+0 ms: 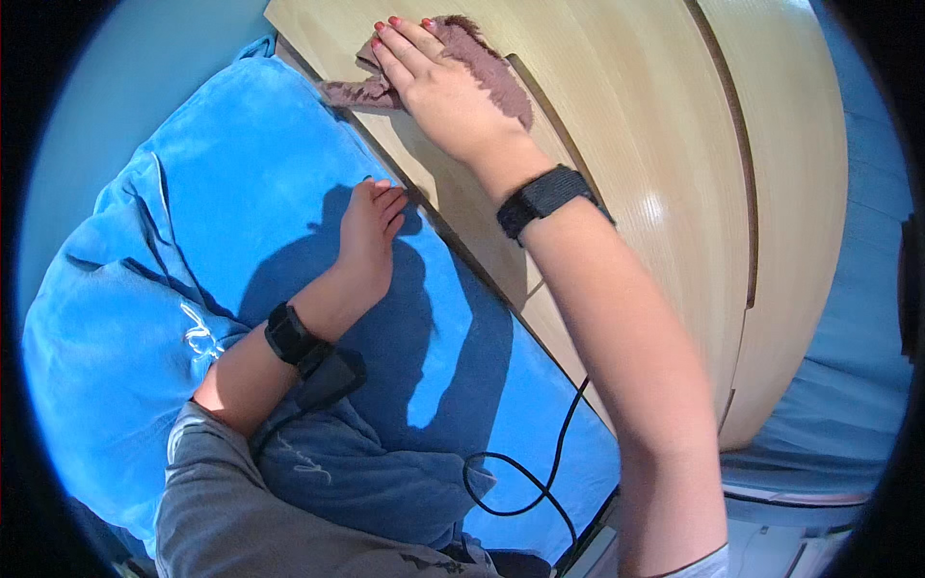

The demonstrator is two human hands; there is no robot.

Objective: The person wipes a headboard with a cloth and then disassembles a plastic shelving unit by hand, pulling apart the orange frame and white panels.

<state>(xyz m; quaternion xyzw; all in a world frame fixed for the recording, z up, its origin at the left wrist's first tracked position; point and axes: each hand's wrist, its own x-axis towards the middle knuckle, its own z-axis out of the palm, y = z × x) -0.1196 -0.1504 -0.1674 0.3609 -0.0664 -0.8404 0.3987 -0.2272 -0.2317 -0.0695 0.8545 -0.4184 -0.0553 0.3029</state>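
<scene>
Head view looking down at a person's two bare arms over a bed and a wooden unit. The right hand (438, 82), at approx. 12 o'clock in the frame, is lying flat on a brownish-mauve cloth (482, 67), fingers (395, 43) stretched out and close together w/ red-painted nails, pressing the cloth onto the pale wood headboard (636, 125); not gripping it, just palm down. The cloth is sitting near the headboard's top-left corner, sticking out from under the hand toward 9 o'clock and 3 o'clock. A black wristband (544, 197) is wrapping the right wrist.

The left hand (368, 236), near frame centre, is resting palm down on the blue bedcover (193, 222), fingers extended and held narrow, holding nothing, right beside the headboard's edge. A second black wristband (289, 334) is on the left wrist, w/ a black cable (540, 472) looping toward 6 o'clock. A grey sleeve (222, 511) is showing at approx. 7 o'clock. The arms are casting a dark shadow on the bedcover.
</scene>
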